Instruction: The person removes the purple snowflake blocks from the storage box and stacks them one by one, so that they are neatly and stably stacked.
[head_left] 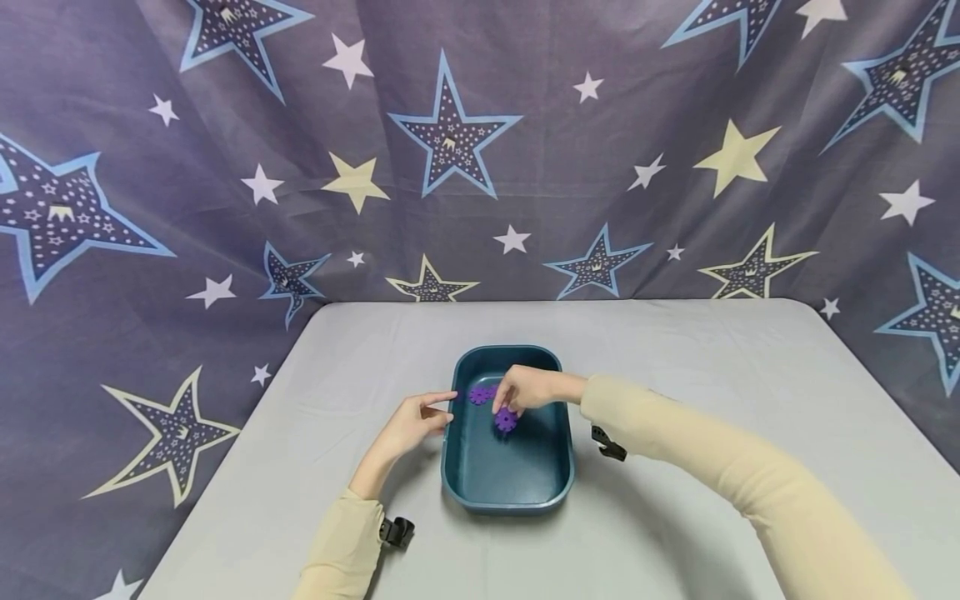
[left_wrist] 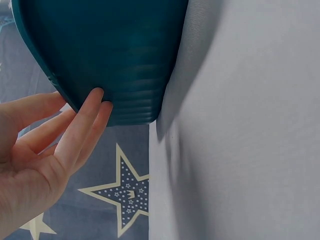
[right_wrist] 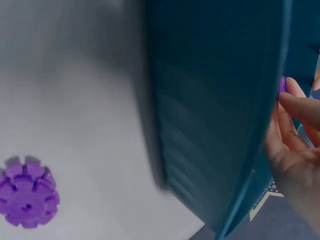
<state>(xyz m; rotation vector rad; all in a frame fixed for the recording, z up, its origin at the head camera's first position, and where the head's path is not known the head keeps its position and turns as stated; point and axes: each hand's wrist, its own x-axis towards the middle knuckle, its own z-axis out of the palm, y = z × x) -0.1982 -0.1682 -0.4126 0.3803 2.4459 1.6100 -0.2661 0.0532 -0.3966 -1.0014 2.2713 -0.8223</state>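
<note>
A dark teal tub (head_left: 510, 492) stands on the table. Inside its far left part lie purple notched discs (head_left: 477, 396), partly hidden by my right hand. That right hand (head_left: 521, 389) reaches over the tub's right rim and pinches another purple notched disc (head_left: 506, 420) between its fingertips, in the tub's opening. In the right wrist view only a sliver of the held disc (right_wrist: 283, 85) shows. My left hand (head_left: 415, 423) is at the tub's left side, its fairly straight fingers (left_wrist: 82, 125) touching the outer wall and rim.
In the right wrist view, more purple notched discs (right_wrist: 29, 195) lie overlapping on the table outside the tub; the head view does not show them. A pale cloth (head_left: 390, 350) covers the table. Behind it hangs a star-patterned curtain (head_left: 510, 167).
</note>
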